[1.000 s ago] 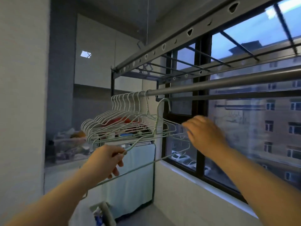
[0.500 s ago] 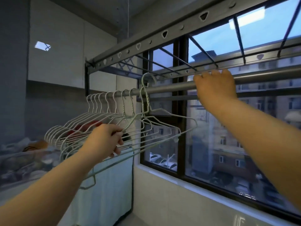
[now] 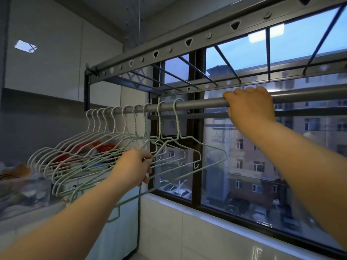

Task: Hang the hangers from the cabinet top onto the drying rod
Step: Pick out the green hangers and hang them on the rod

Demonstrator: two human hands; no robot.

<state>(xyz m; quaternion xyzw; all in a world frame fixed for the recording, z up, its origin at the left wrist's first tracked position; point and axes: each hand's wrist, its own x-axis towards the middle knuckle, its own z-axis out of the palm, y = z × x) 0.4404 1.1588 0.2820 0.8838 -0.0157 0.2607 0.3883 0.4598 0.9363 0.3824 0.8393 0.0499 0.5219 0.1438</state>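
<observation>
By my judgement the task is near its end. About ten hangers (image 3: pixel 112 136) have their hooks over the drying rod (image 3: pixel 199 103), in a row that goes from 9 o'clock toward 12 o'clock. The white ones are at the far end and the pale green ones are nearer to you. The last green hook sits on the rod near your right hand (image 3: pixel 248 105), on its left, without touching it.

Your right hand is at 1 o'clock, with the fingers curled over the top of the rod and gripping it. Your left hand (image 3: pixel 134 166) is near the centre, a little toward 7 o'clock. It pinches the lower wires of the nearest green hangers between thumb and fingers. The hangers are swung up and sideways toward you and do not hang straight down. What is left, I think, is to release these wires so the hangers hang free, and perhaps to space them.

You cannot know from here whether more hangers wait on the counter (image 3: pixel 22 209) at 8 o'clock. Its top is blurred and the bunch of hangers covers much of it. Something red (image 3: pixel 90 148) lies there behind the wires, but I cannot tell what it is. The hooks at the far end stand close together and are hard to count. The left hand's own fingers hide how many wires it holds, and the fingertips of the right hand are behind the rod. The rod is cut off at 3 o'clock.
</observation>
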